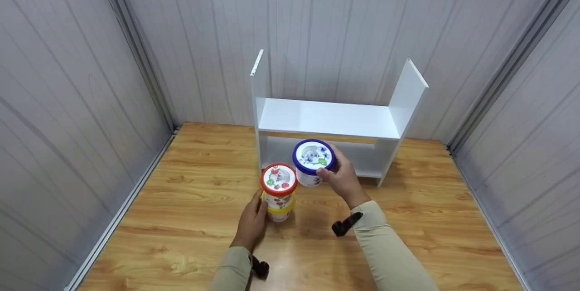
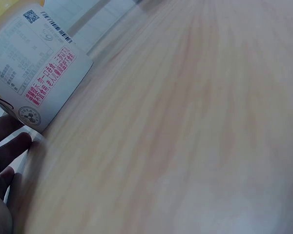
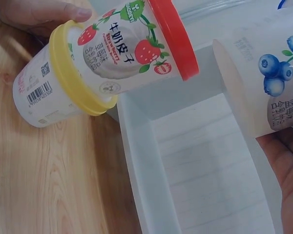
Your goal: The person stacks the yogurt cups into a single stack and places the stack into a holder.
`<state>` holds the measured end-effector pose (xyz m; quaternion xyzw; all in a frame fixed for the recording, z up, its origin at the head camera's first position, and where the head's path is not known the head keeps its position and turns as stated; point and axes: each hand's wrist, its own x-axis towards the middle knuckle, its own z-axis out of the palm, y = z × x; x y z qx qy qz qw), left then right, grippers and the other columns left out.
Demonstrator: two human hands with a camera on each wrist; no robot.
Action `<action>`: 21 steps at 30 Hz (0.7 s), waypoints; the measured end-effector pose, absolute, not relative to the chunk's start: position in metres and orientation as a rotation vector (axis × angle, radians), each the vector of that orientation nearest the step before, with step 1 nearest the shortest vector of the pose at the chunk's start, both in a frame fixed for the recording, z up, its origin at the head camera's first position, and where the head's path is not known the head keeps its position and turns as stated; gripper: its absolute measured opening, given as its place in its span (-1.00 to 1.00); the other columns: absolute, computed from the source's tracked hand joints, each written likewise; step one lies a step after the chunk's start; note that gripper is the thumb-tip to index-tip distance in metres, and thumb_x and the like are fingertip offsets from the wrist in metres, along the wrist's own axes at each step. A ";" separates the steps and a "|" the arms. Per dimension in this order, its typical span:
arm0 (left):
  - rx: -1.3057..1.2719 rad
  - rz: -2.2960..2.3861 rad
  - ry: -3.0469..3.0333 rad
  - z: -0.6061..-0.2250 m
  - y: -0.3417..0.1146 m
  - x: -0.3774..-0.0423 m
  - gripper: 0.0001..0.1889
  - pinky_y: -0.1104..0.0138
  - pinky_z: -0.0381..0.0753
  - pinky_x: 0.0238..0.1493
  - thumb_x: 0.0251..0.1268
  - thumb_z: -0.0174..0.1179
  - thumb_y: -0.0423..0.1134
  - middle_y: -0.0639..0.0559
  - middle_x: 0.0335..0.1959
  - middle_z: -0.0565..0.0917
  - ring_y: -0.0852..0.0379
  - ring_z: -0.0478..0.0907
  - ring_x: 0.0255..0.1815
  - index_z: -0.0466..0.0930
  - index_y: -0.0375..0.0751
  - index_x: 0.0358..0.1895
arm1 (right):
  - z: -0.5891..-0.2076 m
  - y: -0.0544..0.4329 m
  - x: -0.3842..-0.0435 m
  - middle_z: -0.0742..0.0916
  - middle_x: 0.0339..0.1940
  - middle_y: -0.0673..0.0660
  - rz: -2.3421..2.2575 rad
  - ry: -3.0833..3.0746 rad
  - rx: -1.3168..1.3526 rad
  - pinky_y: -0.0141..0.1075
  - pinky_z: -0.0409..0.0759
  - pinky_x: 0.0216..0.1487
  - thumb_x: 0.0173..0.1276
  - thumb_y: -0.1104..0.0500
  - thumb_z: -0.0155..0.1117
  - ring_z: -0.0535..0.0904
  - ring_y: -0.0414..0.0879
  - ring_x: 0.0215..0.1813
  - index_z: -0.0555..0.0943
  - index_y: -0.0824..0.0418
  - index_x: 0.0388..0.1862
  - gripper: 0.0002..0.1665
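Observation:
A blue-lidded blueberry yogurt cup (image 1: 313, 157) is in my right hand (image 1: 346, 180), thumb by the lid's near edge. In the right wrist view the blueberry cup (image 3: 278, 73) is raised beside the stack, its base clear of the table. A red-lidded strawberry cup (image 1: 278, 180) stands upright on a yellow-lidded cup (image 1: 278, 215). My left hand (image 1: 251, 220) holds the stack from its left side. In the left wrist view, fingers (image 2: 12, 151) bend by the lower part of the yellow-lidded cup (image 2: 34, 68), which stands on the table.
A white two-tier shelf (image 1: 328, 118) with tall side panels stands behind the cups. The wooden tabletop (image 1: 190, 200) spreads around it. Pale panelled walls (image 1: 317, 23) close off the back and both sides.

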<state>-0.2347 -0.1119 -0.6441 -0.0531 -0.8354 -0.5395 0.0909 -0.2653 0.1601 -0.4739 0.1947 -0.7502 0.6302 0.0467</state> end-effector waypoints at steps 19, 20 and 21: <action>-0.095 -1.673 -2.499 -0.641 -0.110 -0.234 -0.39 -0.09 0.23 0.50 0.61 -0.13 0.16 -0.07 0.51 0.35 -0.15 0.25 0.52 0.17 0.09 0.60 | -0.471 0.139 -0.268 0.50 0.43 0.20 1.903 -2.312 0.581 -0.03 0.54 0.31 0.01 -0.54 0.40 0.49 0.11 0.38 0.20 0.11 0.62 0.34; -0.090 -1.670 -2.501 -0.641 -0.110 -0.233 -0.39 -0.10 0.24 0.49 0.61 -0.12 0.15 -0.09 0.51 0.35 -0.17 0.26 0.52 0.17 0.08 0.60 | -0.471 0.138 -0.268 0.51 0.43 0.21 1.910 -2.304 0.598 -0.03 0.54 0.31 0.01 -0.55 0.40 0.49 0.11 0.38 0.19 0.13 0.62 0.35; -0.089 -1.665 -2.502 -0.641 -0.111 -0.233 -0.40 -0.11 0.24 0.49 0.62 -0.12 0.14 -0.10 0.51 0.36 -0.18 0.26 0.52 0.18 0.06 0.60 | -0.471 0.136 -0.268 0.51 0.42 0.22 1.913 -2.296 0.617 -0.03 0.54 0.32 0.00 -0.55 0.39 0.49 0.12 0.37 0.19 0.16 0.62 0.37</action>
